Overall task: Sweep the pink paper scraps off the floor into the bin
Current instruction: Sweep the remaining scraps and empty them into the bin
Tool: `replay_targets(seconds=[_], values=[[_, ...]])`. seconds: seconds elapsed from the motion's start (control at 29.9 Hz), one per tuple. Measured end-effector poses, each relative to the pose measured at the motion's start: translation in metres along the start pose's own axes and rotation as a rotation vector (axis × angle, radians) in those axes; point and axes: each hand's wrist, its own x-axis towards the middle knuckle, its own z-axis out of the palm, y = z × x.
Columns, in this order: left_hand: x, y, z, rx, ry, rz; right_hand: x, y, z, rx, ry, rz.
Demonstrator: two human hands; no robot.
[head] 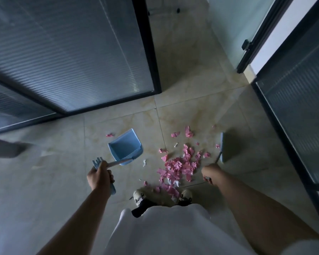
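A heap of pink paper scraps (179, 166) lies on the beige tiled floor just ahead of my shoes, with loose pieces scattered farther out (189, 132) and one stray scrap (110, 134) to the left. My left hand (99, 174) grips the long handle of a blue dustpan (125, 147), whose pan sits empty to the left of the heap. My right hand (211, 173) grips the thin handle of a blue broom (222, 147), whose head stands at the heap's right edge. No bin is in view.
Dark-framed glass partitions with blinds stand at the left (72, 57) and right (295, 115), leaving a floor corridor between them. A blurred object (6, 148) lies at the far left edge. My two shoes (139, 196) stand at the heap's near edge.
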Motion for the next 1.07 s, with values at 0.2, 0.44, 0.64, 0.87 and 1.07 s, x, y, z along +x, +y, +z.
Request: replay_targets(seconds=[0.2,0.44,0.64,0.87,1.07], values=[[0.038,0.001,-0.007,0.110,-0.033,0.006,-0.034,-0.031,0.045,-0.243,0.050,0.040],[0.082,0.011,-0.024,0.189,-0.134,-0.025,-0.069,-0.038,0.097,-0.172,0.096,0.041],[0.103,0.026,-0.022,0.183,-0.207,-0.051,-0.079,-0.015,0.123,0.127,0.206,0.071],[0.103,0.029,0.003,0.179,-0.251,-0.096,-0.059,0.007,0.104,0.182,0.357,0.108],[0.084,0.031,0.025,0.094,-0.159,-0.131,-0.006,-0.009,0.028,0.202,0.425,0.135]])
